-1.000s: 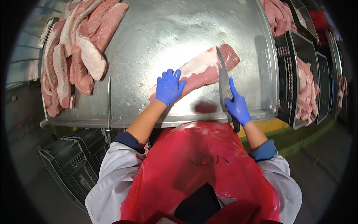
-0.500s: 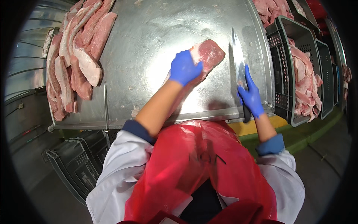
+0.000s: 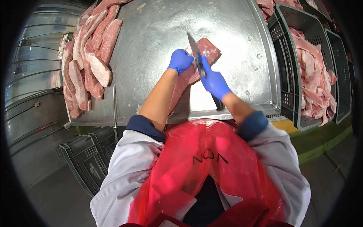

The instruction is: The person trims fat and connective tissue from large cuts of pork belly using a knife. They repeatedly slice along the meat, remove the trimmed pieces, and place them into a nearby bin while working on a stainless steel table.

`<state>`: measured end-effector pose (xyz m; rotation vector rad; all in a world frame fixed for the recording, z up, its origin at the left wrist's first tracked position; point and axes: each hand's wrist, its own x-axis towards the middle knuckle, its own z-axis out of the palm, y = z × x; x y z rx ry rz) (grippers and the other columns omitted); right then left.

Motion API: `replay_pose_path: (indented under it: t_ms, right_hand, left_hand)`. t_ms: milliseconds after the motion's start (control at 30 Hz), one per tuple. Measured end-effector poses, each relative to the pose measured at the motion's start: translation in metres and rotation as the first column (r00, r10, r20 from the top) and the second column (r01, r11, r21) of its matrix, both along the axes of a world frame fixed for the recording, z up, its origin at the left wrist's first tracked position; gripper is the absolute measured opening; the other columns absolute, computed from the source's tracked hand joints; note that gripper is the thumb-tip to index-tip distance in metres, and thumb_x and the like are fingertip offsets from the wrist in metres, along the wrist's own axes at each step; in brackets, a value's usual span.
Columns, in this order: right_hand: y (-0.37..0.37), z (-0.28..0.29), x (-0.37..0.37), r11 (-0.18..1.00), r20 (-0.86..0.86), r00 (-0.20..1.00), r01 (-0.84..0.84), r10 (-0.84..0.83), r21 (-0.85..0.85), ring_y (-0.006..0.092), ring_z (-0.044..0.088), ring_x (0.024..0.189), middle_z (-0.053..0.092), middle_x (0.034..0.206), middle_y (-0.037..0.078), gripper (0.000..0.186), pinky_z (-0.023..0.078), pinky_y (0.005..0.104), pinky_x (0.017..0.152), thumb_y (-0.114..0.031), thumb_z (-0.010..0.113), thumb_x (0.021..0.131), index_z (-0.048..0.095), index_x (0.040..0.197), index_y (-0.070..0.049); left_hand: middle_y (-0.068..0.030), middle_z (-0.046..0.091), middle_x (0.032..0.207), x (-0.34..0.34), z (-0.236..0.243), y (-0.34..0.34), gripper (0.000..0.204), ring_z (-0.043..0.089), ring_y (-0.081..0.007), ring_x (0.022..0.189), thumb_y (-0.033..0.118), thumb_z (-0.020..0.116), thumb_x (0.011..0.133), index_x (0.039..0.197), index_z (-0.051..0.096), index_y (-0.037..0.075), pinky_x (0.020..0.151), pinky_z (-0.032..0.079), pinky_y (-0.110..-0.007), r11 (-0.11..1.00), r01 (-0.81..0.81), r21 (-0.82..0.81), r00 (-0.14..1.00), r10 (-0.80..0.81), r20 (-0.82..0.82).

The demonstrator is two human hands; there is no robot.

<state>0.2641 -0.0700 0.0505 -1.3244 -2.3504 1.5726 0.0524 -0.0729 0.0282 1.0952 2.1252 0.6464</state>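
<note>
A long piece of raw meat (image 3: 207,49) lies slantwise on the metal table, its far end dark pink and its near end by my left forearm. My left hand (image 3: 180,61), in a blue glove, is closed at the meat's left edge and appears to pinch it; the fingertips are partly hidden. My right hand (image 3: 216,82), also gloved in blue, grips a long knife (image 3: 195,47) with a black handle. The blade lies across the top of the meat, its tip pointing away and a little left, close beside my left fingers. Whether it has entered the meat I cannot tell.
Several long meat strips (image 3: 89,56) are heaped along the left of the metal table (image 3: 242,56). A thin steel rod (image 3: 115,102) stands by its near left edge. Grey crates (image 3: 287,72) line the right side, one holding meat trimmings (image 3: 311,75). Another dark crate (image 3: 90,160) sits low at left.
My right hand has brought the knife leftward from the table's right side onto the meat. My left hand has shifted slightly to the meat's left edge and closed more tightly.
</note>
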Motion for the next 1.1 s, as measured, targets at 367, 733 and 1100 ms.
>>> replay_pose_path:
  t_ms: [367,733,1100]
  right_hand:
    - [-0.012,-0.012,0.007,0.998,-0.041,0.999,-0.028,0.03,0.061,0.0363,0.068,0.06,0.066,0.073,0.025,0.072,0.055,0.0456,0.062,-0.023,0.047,0.1,0.011,0.162,-0.021]
    - [-0.03,0.024,0.033,0.993,-0.035,0.996,-0.084,0.081,-0.081,0.0535,0.065,0.086,0.067,0.093,0.035,0.076,0.051,0.0581,0.08,-0.019,0.05,0.096,0.011,0.162,-0.023]
    - [0.029,0.01,-0.019,0.965,-0.225,0.967,0.063,-0.122,-0.254,0.0182,0.062,0.057,0.065,0.074,0.012,0.077,0.055,0.0329,0.058,-0.018,0.056,0.095,0.02,0.162,-0.027]
  left_hand:
    - [-0.0056,0.066,0.071,-0.005,0.01,-0.007,0.019,0.059,-0.0117,0.064,0.014,0.065,0.088,0.076,0.067,0.0,0.06,0.049,-0.029,0.997,-0.076,0.031,0.961,0.065,0.268]
    - [-0.0026,0.058,0.07,-0.019,0.019,-0.013,0.012,0.049,-0.0098,0.056,0.01,0.063,0.089,0.079,0.063,0.003,0.052,0.039,-0.025,0.972,-0.236,-0.004,0.784,0.193,0.591]
    - [-0.002,0.054,0.07,-0.032,0.025,-0.009,0.011,0.045,-0.0095,0.056,0.009,0.062,0.09,0.081,0.062,0.004,0.05,0.036,-0.025,0.983,-0.182,-0.024,0.756,0.155,0.636]
